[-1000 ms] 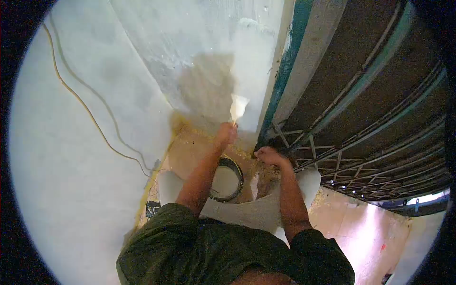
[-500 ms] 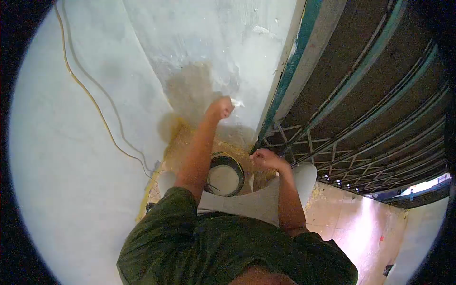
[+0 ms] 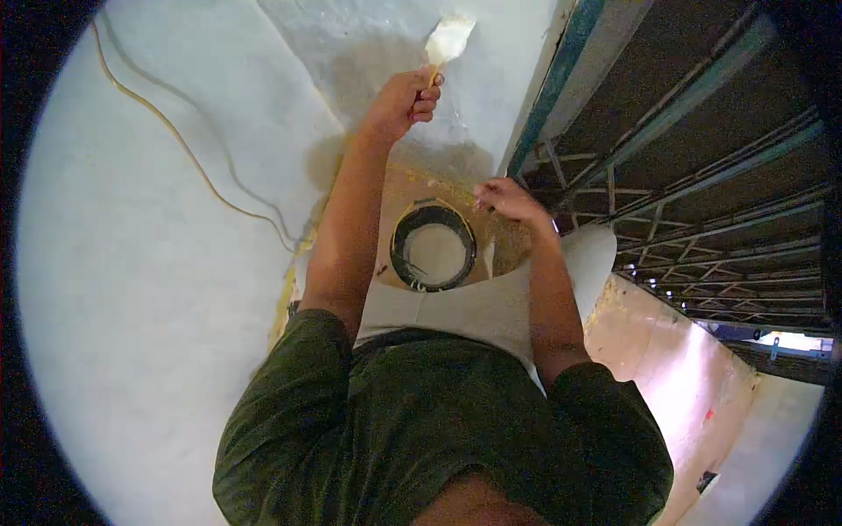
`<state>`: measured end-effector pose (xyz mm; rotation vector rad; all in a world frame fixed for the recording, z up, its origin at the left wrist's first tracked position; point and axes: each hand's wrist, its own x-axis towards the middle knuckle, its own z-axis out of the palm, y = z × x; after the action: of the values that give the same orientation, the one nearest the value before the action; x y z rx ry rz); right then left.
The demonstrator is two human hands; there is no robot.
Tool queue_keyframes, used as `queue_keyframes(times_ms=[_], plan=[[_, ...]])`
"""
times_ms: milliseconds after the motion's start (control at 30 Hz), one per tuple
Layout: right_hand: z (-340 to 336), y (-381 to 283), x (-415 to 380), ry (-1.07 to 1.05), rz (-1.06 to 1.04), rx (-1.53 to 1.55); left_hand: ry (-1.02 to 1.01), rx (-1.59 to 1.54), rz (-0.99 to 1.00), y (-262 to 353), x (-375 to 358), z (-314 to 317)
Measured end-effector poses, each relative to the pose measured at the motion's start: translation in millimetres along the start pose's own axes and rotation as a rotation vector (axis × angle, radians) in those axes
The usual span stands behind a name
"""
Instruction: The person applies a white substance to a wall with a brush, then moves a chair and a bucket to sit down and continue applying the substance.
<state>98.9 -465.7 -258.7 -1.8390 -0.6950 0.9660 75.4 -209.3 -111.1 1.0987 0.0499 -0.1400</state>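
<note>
My left hand [image 3: 406, 103] is closed around the yellowish handle of a paintbrush [image 3: 450, 39], whose head is thick with white material. The brush is up against the pale wall [image 3: 368, 39], over a greyish patch. My right hand [image 3: 513, 201] hangs near the foot of the folding metal gate, fingers loosely bent and a little apart, with nothing visible in them. Between my knees a black bucket [image 3: 396, 250] stands on the floor, holding pale whitish liquid [image 3: 436, 252].
On the right rises a dark folding metal gate [image 3: 693, 131] beside a green frame edge [image 3: 561, 79]. A yellow cable [image 3: 175, 131] runs down the left wall. Tan floor tiles [image 3: 649, 351] show at the lower right, with bright glare.
My left hand has moved up and forward along the wall, and the brush now shows clearly. My right hand and the bucket sit higher in view as the camera tilted.
</note>
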Motion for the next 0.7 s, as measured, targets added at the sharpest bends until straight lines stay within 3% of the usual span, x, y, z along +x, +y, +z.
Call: queue_keyframes(times_ms=[100,233,400,500,633,700], plan=[[4,21,0,0.029,0.09,-0.067,0.006,0.024,-0.02,-7,7,0],[4,43,4,0.064,0.025,-0.154,0.07,0.069,-0.047,-14,9,1],[-4,46,25,0.034,0.159,-0.135,0.092,0.115,-0.005,-29,19,-10],[-4,49,26,0.104,0.011,-0.319,0.181,0.141,0.02,-43,31,-19],[7,131,68,0.122,-0.119,-0.394,0.259,0.051,0.097,-80,63,-27],[7,163,73,0.008,-0.003,-0.113,0.232,-0.145,0.081,-105,82,-40]])
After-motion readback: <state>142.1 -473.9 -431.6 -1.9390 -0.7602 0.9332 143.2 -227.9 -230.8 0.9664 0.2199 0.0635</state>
